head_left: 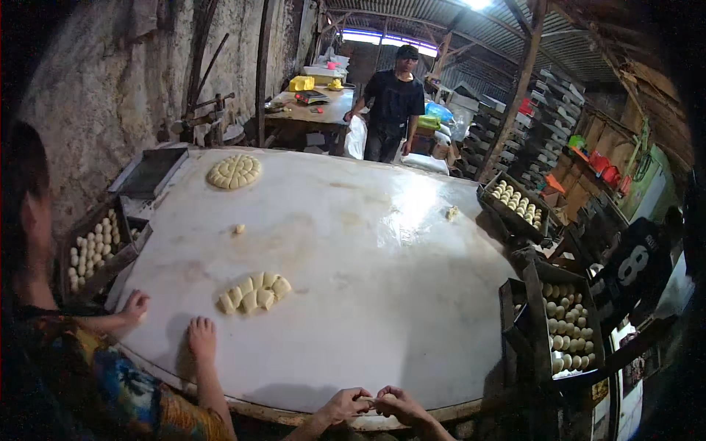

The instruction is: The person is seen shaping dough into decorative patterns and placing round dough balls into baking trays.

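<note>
At the table's near edge, my left hand [348,405] and my right hand [398,403] meet with their fingertips pinched together. Something small and pale may be between the fingers, but I cannot make it out. Ahead and to the left of them lies a cluster of cut dough pieces [257,298] on the pale tabletop [346,309]. Farther off sits a round of dough scored into pieces [234,171]. One small dough lump [238,229] rests between these two, and another dough scrap [451,213] lies toward the far right.
Wooden trays of dough balls stand at the right edge [540,345], far right [548,234] and left [118,263]. An empty metal tray [151,173] is at the far left. A co-worker's hands [201,339] rest on the table at left. Another person [393,103] stands behind the table.
</note>
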A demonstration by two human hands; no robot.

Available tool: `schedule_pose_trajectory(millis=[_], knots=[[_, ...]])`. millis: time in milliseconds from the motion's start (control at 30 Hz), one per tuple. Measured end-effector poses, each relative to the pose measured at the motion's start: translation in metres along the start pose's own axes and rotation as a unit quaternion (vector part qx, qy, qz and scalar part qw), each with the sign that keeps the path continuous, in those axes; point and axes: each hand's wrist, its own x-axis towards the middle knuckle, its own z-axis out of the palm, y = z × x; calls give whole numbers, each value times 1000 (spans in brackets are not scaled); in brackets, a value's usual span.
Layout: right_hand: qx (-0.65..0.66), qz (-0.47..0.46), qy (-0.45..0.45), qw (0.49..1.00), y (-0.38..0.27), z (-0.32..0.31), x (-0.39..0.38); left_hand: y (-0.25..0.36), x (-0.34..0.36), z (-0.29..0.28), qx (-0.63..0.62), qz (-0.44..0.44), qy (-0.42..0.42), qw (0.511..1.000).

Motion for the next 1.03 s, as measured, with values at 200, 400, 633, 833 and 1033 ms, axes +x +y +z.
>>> schedule_pose_trajectory(millis=[200, 400, 633, 833, 1033], knots=[[62, -14, 8, 998, -28, 39, -5, 2, 4, -37, -209, -108, -48, 971], [285, -12, 55, 957, -20, 42, -4, 14, -3, -42, -297, -93, -36, 950], [505, -44, 43, 861, -17, 52, 15, 31, -14, -46, -303, -47, -51, 951], [377, -116, 2, 919, -21, 63, 15, 34, -20, -70, -329, 19, 3, 944], [141, -45, 263, 953, 78, -79, 38, 39, -51, -125, -180, 84, 185, 962]])
